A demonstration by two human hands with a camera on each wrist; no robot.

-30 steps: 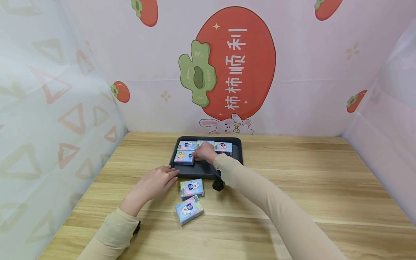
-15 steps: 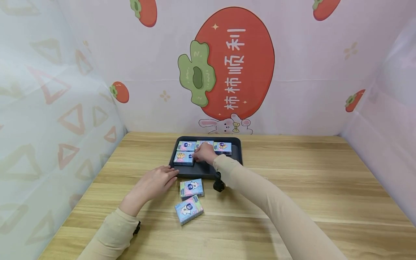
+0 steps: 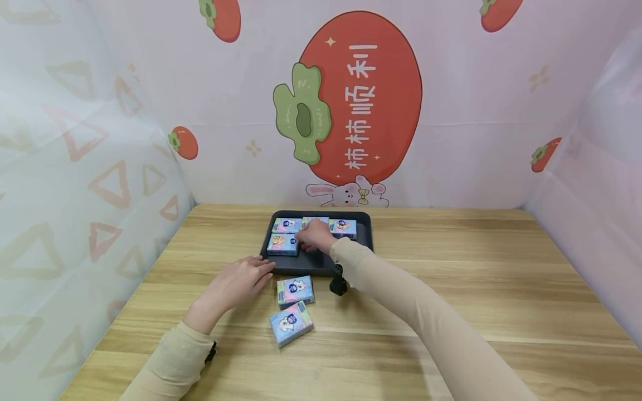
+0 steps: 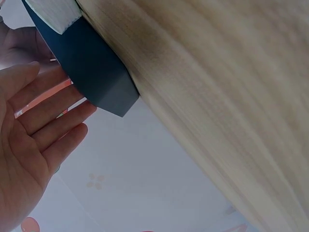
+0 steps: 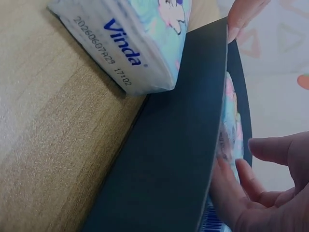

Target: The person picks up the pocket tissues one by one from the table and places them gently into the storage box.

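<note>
My right hand [image 3: 316,235] is inside the dark tray [image 3: 313,267], its fingertips at the right side of the front-left tissue pack [image 3: 282,245]. In the right wrist view, the right thumb stands apart from the fingers, which lie close to the packs behind the tray wall [image 5: 164,130]. My left hand [image 3: 236,287] rests its fingertips on the tray's front-left corner, fingers extended. Back-row packs in the tray are a left pack [image 3: 287,224], a middle pack [image 3: 307,221] partly hidden by the right hand, and a right pack [image 3: 343,227].
Two more tissue packs lie on the wooden table [image 3: 476,301] in front of the tray: an upper one [image 3: 295,291] and a lower, turned one [image 3: 291,324], touching or nearly so. A printed cloth backdrop [image 3: 225,111] rises behind the table.
</note>
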